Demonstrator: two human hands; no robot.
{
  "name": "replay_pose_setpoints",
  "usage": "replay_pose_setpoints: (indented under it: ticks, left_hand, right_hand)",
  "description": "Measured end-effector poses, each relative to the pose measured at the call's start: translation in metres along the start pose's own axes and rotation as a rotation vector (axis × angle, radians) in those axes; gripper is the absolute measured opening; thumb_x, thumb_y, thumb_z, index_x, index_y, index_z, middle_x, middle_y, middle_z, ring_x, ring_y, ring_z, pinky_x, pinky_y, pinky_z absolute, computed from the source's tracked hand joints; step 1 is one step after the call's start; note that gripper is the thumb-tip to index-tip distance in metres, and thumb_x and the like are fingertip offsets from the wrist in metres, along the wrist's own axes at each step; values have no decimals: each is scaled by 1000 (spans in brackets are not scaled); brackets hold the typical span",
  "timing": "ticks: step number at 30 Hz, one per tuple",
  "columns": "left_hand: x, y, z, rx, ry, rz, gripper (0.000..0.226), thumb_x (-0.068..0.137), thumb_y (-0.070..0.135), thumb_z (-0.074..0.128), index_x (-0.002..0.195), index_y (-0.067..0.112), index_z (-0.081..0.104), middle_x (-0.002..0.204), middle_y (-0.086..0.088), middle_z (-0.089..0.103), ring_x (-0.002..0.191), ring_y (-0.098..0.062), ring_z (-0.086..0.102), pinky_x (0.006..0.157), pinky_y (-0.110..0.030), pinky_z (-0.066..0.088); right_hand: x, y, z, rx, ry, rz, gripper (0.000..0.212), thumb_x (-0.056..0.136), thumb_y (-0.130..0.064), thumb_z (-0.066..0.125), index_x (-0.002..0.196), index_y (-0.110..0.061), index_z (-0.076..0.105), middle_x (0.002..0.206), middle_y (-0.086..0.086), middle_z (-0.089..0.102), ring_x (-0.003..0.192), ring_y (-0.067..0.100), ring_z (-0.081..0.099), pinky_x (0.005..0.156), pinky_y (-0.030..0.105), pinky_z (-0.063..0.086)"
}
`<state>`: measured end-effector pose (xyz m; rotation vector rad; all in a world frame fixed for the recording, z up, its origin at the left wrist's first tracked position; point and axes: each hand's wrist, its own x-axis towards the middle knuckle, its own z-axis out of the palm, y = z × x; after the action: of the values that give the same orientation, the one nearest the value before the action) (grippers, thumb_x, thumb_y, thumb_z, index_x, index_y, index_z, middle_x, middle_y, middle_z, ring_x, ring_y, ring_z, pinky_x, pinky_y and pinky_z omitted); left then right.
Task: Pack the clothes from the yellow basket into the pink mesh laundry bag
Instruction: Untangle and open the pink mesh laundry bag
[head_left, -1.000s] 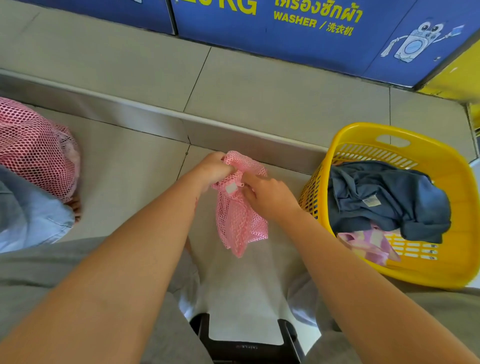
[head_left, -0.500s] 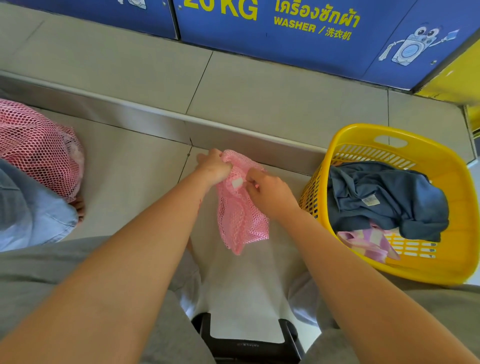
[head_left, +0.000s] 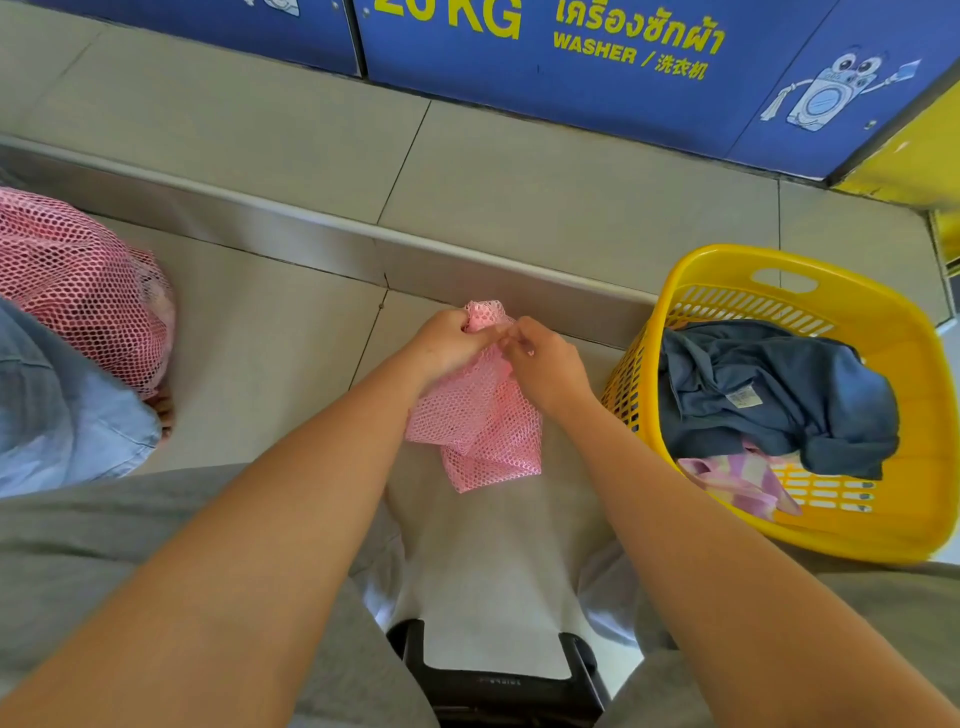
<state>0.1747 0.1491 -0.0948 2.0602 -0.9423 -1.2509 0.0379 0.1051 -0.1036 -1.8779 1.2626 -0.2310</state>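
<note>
A limp pink mesh laundry bag (head_left: 483, 436) hangs in front of me over the floor. My left hand (head_left: 449, 345) grips its bunched top from the left. My right hand (head_left: 545, 364) pinches the same top edge from the right, fingertips almost touching the left hand. To my right stands the yellow basket (head_left: 898, 499). It holds a dark blue garment (head_left: 769, 389) lying on top of a pink and pale checked cloth (head_left: 737, 473).
A second, filled pink mesh bag (head_left: 78, 286) sits at the left beside another person's light blue jeans (head_left: 57, 415). A metal step edge (head_left: 311, 244) runs across the tiled floor. Blue washer panels (head_left: 597, 67) stand beyond. A black stool frame (head_left: 498, 680) is below me.
Both hands have worked closer together at the bag's top, hiding its white label. The bag's lower part has spread a little wider.
</note>
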Motion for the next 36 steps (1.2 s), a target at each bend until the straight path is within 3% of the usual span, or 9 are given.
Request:
replay_pose_setpoints:
  ticks: [6, 8, 13, 17, 20, 23, 26, 31, 36]
  left_hand:
    - [0, -1, -13, 13, 73, 85, 27, 97, 31, 62, 71, 23, 56, 63, 10, 50, 58, -8, 46, 53, -27, 32]
    - [0, -2, -23, 53, 112, 109, 18, 97, 32, 61, 87, 18, 65, 72, 6, 58, 69, -15, 54, 60, -28, 40]
    - [3, -14, -57, 269, 356, 11, 41, 101, 36, 53, 133, 11, 59, 125, -16, 65, 114, -35, 61, 95, -42, 49]
    - [3, -32, -82, 449, 512, -122, 40, 103, 32, 49, 136, 10, 53, 131, -19, 61, 120, -41, 56, 96, -48, 47]
    - [-2, -40, -79, 545, 500, -177, 44, 100, 31, 54, 136, 6, 47, 137, -21, 52, 125, -42, 49, 98, -51, 42]
    - [-11, -37, -67, 600, 516, -9, 67, 89, 38, 70, 141, 9, 40, 144, -20, 41, 129, -40, 42, 104, -51, 35]
    - [-14, -25, -48, 649, 300, 299, 82, 82, 43, 76, 148, 11, 39, 147, -15, 43, 133, -35, 43, 109, -45, 35]
    - [-13, -5, -17, 730, 209, 472, 35, 94, 36, 64, 120, 13, 67, 113, -15, 70, 107, -36, 59, 88, -39, 43]
    - [-16, -7, -25, 732, 256, 463, 23, 100, 25, 50, 103, 13, 70, 101, -16, 71, 96, -38, 62, 78, -42, 48]
  right_hand:
    - [3, 0, -3, -154, -11, -44, 16, 97, -21, 42, 87, -16, 53, 88, 4, 61, 83, 30, 59, 68, 37, 48]
    - [6, 0, -5, -195, 19, -38, 17, 96, -19, 40, 86, -15, 53, 93, 8, 62, 84, 31, 58, 68, 36, 47]
    - [13, 6, -23, -199, 133, 110, 16, 92, -14, 39, 89, -13, 55, 98, 11, 63, 84, 32, 55, 67, 33, 43]
    - [15, 9, -33, -127, 224, 224, 12, 92, -15, 39, 87, -15, 51, 97, 13, 62, 82, 33, 55, 65, 31, 36]
    - [11, 1, -29, -172, 223, 113, 15, 94, -16, 39, 92, -12, 54, 100, 11, 61, 82, 32, 55, 65, 32, 37]
    - [5, -8, -22, -254, 186, -54, 18, 96, -17, 39, 96, -10, 55, 102, 12, 57, 87, 33, 56, 66, 37, 45]
    - [2, -15, -15, -320, 153, -165, 17, 96, -18, 41, 100, -10, 56, 103, 13, 56, 93, 35, 56, 72, 43, 50]
    - [-3, -22, -9, -378, 131, -264, 18, 96, -20, 43, 102, -11, 57, 103, 11, 57, 93, 35, 57, 71, 44, 50]
    - [-5, -18, -10, -436, 185, -257, 17, 96, -25, 40, 98, -17, 55, 98, 8, 58, 87, 34, 57, 67, 41, 48]
